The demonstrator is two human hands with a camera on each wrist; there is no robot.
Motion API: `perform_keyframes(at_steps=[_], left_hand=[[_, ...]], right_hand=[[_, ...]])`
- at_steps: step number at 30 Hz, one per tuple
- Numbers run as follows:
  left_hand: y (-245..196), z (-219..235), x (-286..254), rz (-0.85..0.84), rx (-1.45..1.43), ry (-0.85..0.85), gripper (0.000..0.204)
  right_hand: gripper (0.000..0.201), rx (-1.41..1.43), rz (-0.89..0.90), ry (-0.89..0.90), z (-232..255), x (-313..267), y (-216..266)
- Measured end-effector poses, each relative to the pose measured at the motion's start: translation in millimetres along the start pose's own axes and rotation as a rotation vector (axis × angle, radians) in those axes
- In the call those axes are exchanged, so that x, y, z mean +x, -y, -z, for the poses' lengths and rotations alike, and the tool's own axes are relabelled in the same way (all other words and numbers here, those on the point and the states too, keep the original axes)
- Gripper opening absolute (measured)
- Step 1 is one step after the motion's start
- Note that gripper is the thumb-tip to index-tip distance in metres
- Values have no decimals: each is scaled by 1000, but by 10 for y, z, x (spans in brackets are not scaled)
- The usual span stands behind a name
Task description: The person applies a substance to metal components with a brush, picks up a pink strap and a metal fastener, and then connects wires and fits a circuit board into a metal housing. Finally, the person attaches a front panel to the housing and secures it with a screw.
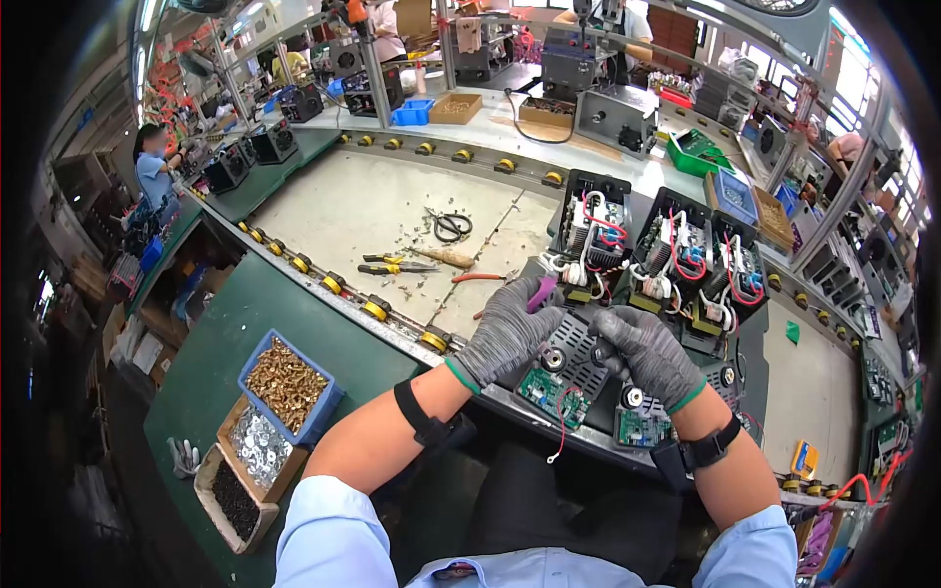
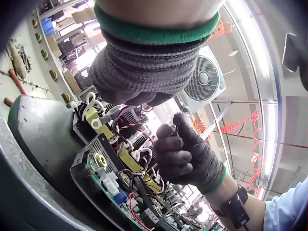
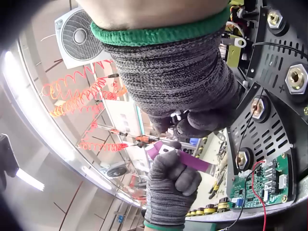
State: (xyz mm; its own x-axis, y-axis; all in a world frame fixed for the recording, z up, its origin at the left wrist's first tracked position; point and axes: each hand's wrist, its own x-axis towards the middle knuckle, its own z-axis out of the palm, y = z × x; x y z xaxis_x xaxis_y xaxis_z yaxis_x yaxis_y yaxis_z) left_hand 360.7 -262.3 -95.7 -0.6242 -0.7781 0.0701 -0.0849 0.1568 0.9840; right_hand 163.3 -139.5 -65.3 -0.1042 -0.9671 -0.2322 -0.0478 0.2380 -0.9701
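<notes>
Both hands wear grey knit gloves with green cuffs and are raised over the black slotted panels. My left hand (image 1: 512, 331) grips a flat purple strip (image 3: 195, 161), which sticks out on both sides of its curled fingers in the right wrist view. My right hand (image 1: 645, 355), close beside it, has curled fingers holding small shiny pieces (image 3: 176, 115); their kind is mostly hidden. Below the hands, a slotted black panel (image 1: 576, 343) carries large nutted terminals and a green circuit board (image 1: 554, 395) with a red wire. A second circuit board (image 1: 642, 427) lies to the right.
Opened units with white and red wires (image 1: 598, 225) stand beyond the hands. Pliers (image 1: 397, 265), scissors (image 1: 451, 227) and loose bits lie on the pale surface. At left stand a blue bin of brass fittings (image 1: 328, 402), a box of washers (image 1: 235, 416) and a tray of black screws (image 1: 257, 524).
</notes>
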Motion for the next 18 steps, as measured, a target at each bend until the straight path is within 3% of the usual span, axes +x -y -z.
perform_keyframes(at_steps=[2,4,9,14,18], left_hand=[[67,-60,80,-18,16,5,12],[-3,-78,80,-13,77,1,13],[139,-226,74,45,63,-30,23],[451,-280,162,-31,192,-71,25],[381,-251,194,-67,296,-128,27]], right_hand=[[45,-76,-10,11,66,-3,37],[45,-52,103,50,107,-2,15],[42,156,-58,54,260,-55,16],[39,151,-64,105,336,-6,-123],[38,223,-66,140,277,69,1]])
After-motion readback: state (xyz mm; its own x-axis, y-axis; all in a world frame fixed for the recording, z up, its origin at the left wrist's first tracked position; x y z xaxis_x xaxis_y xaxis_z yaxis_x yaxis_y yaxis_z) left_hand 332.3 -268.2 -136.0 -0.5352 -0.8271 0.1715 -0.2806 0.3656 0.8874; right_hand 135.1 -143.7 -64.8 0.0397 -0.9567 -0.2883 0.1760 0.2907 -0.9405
